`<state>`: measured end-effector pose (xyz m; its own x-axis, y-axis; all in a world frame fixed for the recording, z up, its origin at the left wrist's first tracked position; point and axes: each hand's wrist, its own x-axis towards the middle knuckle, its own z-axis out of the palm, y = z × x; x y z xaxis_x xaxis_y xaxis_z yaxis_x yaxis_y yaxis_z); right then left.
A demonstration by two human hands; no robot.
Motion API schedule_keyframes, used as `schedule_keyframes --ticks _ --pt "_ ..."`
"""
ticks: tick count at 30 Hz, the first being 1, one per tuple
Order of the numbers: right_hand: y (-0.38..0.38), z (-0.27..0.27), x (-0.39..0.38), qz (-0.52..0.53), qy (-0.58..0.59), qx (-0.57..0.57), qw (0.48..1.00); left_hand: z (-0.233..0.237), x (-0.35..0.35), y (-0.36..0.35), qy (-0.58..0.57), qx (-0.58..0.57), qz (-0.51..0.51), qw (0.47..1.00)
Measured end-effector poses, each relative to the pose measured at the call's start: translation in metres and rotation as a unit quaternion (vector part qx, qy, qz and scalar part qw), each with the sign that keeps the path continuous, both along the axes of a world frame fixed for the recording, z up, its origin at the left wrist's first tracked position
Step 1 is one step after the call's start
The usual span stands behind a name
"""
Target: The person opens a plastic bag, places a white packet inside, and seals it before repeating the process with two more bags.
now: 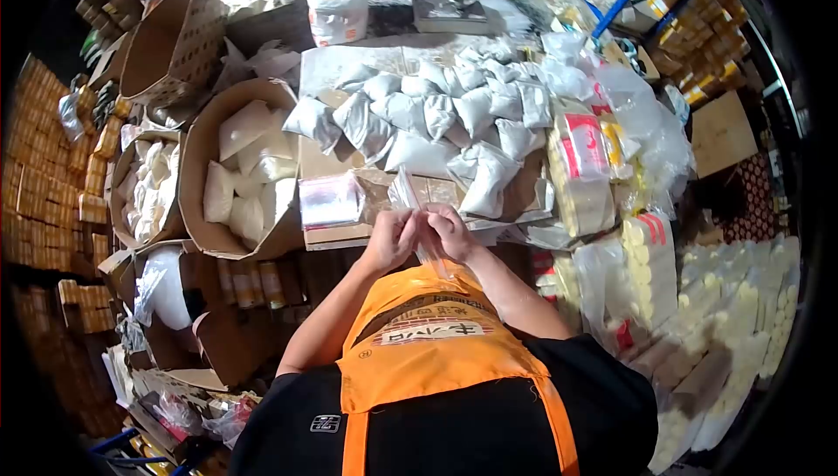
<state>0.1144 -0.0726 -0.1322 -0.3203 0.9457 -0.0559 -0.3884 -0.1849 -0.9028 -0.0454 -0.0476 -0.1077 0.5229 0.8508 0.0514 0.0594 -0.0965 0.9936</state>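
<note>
Close to the table's front edge, my left hand (392, 237) and my right hand (450, 230) are side by side, fingers closed. Between them they pinch a clear plastic bag (402, 191), whose top stands up above the fingers and whose lower end hangs before the apron (436, 354). To the left of my hands lies a stack of flat clear bags (332, 200). Beyond my fingers, many small bags filled with white contents (401, 115) lie heaped on the cardboard-covered table (349, 236); a nearer one (485, 181) rests just right of my hands.
Left of the table stand a large cardboard box (199, 223) with filled bags and a smaller box (118, 205) with more. At the back are a white sack (340, 9) and a flat scale-like device (450, 13). Packs of pale rolls (650, 271) stand right.
</note>
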Motion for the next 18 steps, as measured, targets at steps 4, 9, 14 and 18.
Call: schedule_keyframes --ticks 4,9,14,18 --pt "0.005 -0.010 -0.013 0.061 0.079 -0.048 0.994 -0.002 -0.013 -0.003 -0.054 -0.081 0.020 0.995" --pt "0.015 -0.029 -0.031 0.047 0.122 -0.101 0.986 -0.003 -0.026 -0.001 -0.084 -0.099 0.050 0.990" --pt "0.019 -0.017 -0.035 -0.010 0.020 -0.065 0.998 0.004 -0.024 0.006 -0.061 -0.071 0.059 0.994" --pt "0.034 0.025 -0.024 0.023 -0.253 0.079 0.964 -0.009 -0.018 0.012 -0.026 -0.080 0.092 0.992"
